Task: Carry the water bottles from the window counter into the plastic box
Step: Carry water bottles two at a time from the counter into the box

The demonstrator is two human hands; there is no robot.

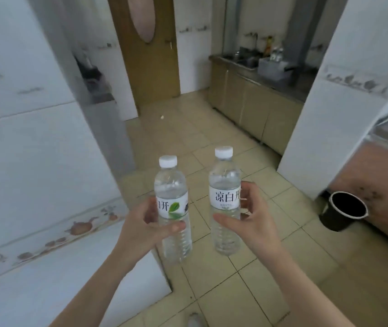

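forearms: ours, nearest the lens, both reaching forward at about waist level, one bottle each.
left hand [149, 228]: fingers and thumb wrapped round the left bottle [173, 208], thumb across the front just under the label. Grip sits mid-body, so we judge it balances upright without effort.
right hand [253, 217]: fingers curled round the back of the right bottle [225, 201], thumb across the front below the label. Clamped on it, same mid-body hold.
bottles: both upright, white caps on, clear water inside, near each other but apart. Probably kept apart so they don't knock while we walk.
location of bottles: in the air over the tiled floor [247, 279], not on any counter, not in any box.
plastic box: a grey tub [272, 68] sits on the far counter [280, 84] beside the sink, with what look like bottle tops in it. Likely the target; too blurred to be sure.
step: mid-carry, we judge. Two bottles per trip, one per hand, saves walks.
next: cross the floor to the far counter, lower both in upright.
risk: black bin [343, 210] stands on the floor to our right, near the path; white wall corner [330, 114] narrows the way in.
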